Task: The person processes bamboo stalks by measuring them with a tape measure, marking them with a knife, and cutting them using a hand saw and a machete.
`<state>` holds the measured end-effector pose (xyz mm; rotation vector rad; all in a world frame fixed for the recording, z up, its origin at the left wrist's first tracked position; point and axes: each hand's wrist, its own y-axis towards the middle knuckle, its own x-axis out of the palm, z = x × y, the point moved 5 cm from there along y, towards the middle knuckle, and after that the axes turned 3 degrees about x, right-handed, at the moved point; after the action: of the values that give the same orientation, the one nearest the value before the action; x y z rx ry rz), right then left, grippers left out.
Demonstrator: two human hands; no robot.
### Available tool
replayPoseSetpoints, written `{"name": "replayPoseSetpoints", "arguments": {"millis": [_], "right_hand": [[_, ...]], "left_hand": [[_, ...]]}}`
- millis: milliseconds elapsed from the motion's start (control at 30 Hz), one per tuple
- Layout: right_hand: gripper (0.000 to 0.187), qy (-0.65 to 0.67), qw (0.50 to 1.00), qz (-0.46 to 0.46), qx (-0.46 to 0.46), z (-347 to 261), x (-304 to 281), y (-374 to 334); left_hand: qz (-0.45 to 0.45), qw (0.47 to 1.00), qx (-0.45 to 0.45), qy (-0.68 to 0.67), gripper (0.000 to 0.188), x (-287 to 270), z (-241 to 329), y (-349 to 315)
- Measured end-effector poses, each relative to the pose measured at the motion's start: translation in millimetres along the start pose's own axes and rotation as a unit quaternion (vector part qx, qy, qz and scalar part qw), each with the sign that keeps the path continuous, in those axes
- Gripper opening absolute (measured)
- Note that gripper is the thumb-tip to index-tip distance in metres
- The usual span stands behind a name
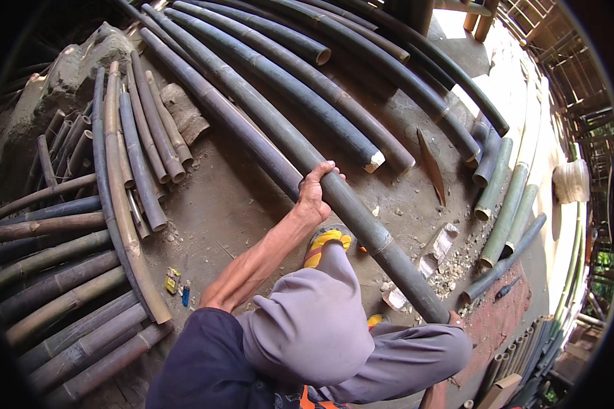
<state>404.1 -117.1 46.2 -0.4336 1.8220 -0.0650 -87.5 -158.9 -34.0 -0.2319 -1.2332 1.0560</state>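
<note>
A long, dark grey-green bamboo pole slants across the middle, from the far left down to my right knee. My left hand is closed round its middle, with the fingertips showing on the upper side. At the pole's near end, part of my right hand shows against the cut end, its fingers curled there. My knee and trouser leg hide most of that hand. Just left of the held pole runs a second, purplish bamboo pole, which passes behind my left hand.
More bamboo poles fan out at the far side. Cut bamboo lengths are stacked at left, and green ones lie at right. A yellow packet and blue lighter lie on the ground. Pale chips litter the dirt near a reddish mat.
</note>
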Motion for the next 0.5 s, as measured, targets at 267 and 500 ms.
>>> {"name": "replayPoseSetpoints", "arguments": {"millis": [267,500], "right_hand": [[0.054,0.004,0.994,-0.102,0.036,-45,27,19],[0.06,-0.03,0.996,-0.039,-0.072,-85,6,35]], "left_hand": [[0.068,0.993,0.041,0.092,0.034,-15,46,33],[0.008,0.996,0.036,0.076,0.035,9,48,73]]}}
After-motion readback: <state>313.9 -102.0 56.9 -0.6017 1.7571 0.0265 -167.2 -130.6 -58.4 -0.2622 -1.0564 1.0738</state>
